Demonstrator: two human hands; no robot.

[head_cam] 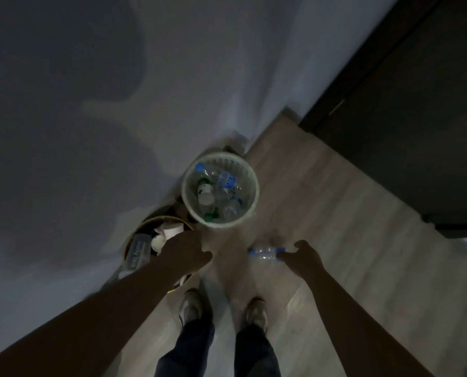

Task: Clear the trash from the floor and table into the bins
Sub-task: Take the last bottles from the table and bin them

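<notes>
A pale round bin (250, 172) stands on the floor by the wall, holding several clear plastic bottles with blue and green caps. To its lower left is a brown bin (145, 223) with white paper cups and a clear container inside. My right hand (301, 257) grips a crushed clear bottle (265, 253) with a blue cap, held just below the pale bin. My left hand (184, 251) hovers over the brown bin's rim, fingers curled; whether it holds anything is hidden in the dark.
A grey wall (118, 104) fills the left and top. A dark door or cabinet (403, 118) stands at the upper right. Wooden floor (335, 227) lies between them. My two shoes (256, 312) stand below the bins.
</notes>
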